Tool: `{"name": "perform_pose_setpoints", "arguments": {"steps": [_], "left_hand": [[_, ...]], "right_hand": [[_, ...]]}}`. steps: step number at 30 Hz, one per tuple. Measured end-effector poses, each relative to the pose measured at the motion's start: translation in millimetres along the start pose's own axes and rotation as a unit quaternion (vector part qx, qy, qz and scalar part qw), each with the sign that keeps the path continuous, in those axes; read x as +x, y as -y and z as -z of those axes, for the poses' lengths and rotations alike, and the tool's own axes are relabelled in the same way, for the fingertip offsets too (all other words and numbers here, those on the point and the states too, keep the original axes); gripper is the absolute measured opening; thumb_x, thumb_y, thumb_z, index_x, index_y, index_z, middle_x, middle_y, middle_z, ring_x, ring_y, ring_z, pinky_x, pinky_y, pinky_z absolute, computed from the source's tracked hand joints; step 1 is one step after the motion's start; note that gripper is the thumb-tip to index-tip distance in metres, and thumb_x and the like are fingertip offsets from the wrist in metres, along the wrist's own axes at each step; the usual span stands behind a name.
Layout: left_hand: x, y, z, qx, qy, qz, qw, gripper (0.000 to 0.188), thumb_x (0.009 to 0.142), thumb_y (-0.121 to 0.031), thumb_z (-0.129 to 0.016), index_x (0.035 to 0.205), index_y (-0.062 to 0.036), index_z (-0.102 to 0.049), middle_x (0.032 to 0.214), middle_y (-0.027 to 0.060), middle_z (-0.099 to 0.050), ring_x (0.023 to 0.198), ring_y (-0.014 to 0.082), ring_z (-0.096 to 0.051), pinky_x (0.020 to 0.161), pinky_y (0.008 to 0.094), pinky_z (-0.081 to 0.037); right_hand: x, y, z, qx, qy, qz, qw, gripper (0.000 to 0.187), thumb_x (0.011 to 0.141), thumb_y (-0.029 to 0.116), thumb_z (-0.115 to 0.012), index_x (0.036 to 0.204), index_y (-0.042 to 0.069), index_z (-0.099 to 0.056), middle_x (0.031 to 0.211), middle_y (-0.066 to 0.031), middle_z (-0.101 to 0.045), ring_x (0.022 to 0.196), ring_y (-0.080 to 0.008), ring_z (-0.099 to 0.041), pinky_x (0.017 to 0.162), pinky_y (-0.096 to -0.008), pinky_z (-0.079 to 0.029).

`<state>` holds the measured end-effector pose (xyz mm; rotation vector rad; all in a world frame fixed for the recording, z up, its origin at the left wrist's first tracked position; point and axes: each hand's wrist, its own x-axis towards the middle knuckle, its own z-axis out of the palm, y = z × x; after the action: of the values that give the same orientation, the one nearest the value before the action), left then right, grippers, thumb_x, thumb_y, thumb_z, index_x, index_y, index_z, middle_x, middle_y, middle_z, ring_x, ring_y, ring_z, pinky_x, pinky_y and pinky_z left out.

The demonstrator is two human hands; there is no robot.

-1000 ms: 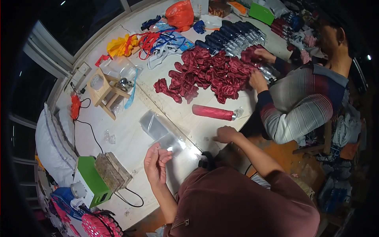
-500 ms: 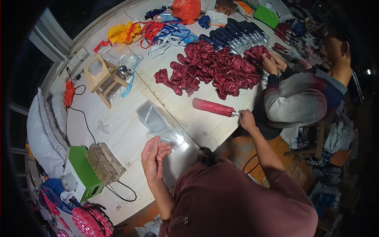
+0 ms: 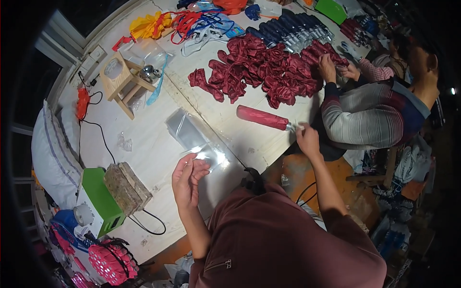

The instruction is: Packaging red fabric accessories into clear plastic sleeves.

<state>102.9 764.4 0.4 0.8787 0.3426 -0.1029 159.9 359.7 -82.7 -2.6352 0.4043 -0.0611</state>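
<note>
A folding umbrella (image 3: 261, 117), red and closed, lies along the table's near right edge. My right hand (image 3: 308, 140) is at its silver handle end, fingers curled and fingertips pinched about the tip; the exact contact is small and hard to see. My left hand (image 3: 188, 181) is closed on the near end of a clear plastic bag (image 3: 211, 154), thumb against fingers, with glare on the film. That bag stretches away from the hand over a flat stack of clear bags (image 3: 181, 129) on the table.
Crumpled dark red umbrella covers (image 3: 259, 67) and a row of navy folded umbrellas (image 3: 293, 31) lie farther back. A co-worker (image 3: 360, 113) handles red fabric at right. At left stand a wooden stool (image 3: 117, 79), a green machine (image 3: 98, 201) and a stone block (image 3: 127, 187).
My view has shifted slightly. My right hand sits a little farther right at the umbrella's handle end, while the umbrella stays nearly in place. My left hand keeps its pinch on the bag.
</note>
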Motion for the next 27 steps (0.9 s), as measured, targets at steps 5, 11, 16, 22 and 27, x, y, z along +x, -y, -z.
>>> {"name": "perform_pose_setpoints", "arguments": {"steps": [5,11,16,22,27], "left_hand": [[-6,0,-8,-0.008,-0.007,0.026,1.000,0.022,0.101,-0.010,-0.052,0.116,0.0052,-0.056,0.098,0.0192,-0.070,0.080,0.0232,-0.071,0.069,0.0258,-0.059],[-15,0,-7,-0.004,0.001,-0.002,1.000,0.023,0.101,-0.009,-0.052,0.117,0.0063,-0.055,0.101,0.0196,-0.070,0.083,0.0249,-0.072,0.073,0.0285,-0.061],[-12,2,0,-0.039,-0.010,-0.026,0.999,0.026,0.101,-0.009,-0.052,0.120,0.0080,-0.055,0.104,0.0207,-0.069,0.084,0.0268,-0.073,0.075,0.0293,-0.061],[-13,-22,-15,0.032,0.011,-0.046,0.998,0.029,0.101,-0.009,-0.052,0.124,0.0077,-0.055,0.108,0.0216,-0.069,0.089,0.0286,-0.072,0.080,0.0316,-0.061],[-17,-44,-25,0.102,0.003,-0.089,0.991,0.029,0.101,-0.012,-0.052,0.123,0.0073,-0.056,0.110,0.0212,-0.069,0.094,0.0294,-0.071,0.084,0.0332,-0.059]], "right_hand": [[24,10,-57,-0.003,0.029,0.215,0.976,0.066,0.078,0.021,-0.070,0.136,-0.001,-0.051,0.122,-0.0226,-0.061,0.110,-0.0394,-0.058,0.097,-0.0455,-0.045],[7,25,-111,-0.156,-0.041,0.131,0.978,0.059,0.078,0.021,-0.069,0.129,-0.002,-0.050,0.110,-0.0224,-0.060,0.100,-0.0393,-0.059,0.095,-0.0518,-0.042],[-15,46,-94,-0.134,0.186,0.056,0.972,0.046,0.080,0.017,-0.067,0.119,-0.003,-0.053,0.094,-0.0172,-0.063,0.079,-0.0311,-0.063,0.080,-0.0432,-0.050],[-18,65,-67,0.405,0.406,-0.150,0.805,0.039,0.081,0.017,-0.066,0.112,-0.003,-0.053,0.082,-0.0111,-0.063,0.061,-0.0214,-0.060,0.061,-0.0317,-0.050],[-54,150,15,0.300,0.282,-0.041,0.910,0.040,0.084,0.015,-0.067,0.118,0.001,-0.050,0.084,-0.0103,-0.064,0.063,-0.0183,-0.062,0.059,-0.0290,-0.049]]}}
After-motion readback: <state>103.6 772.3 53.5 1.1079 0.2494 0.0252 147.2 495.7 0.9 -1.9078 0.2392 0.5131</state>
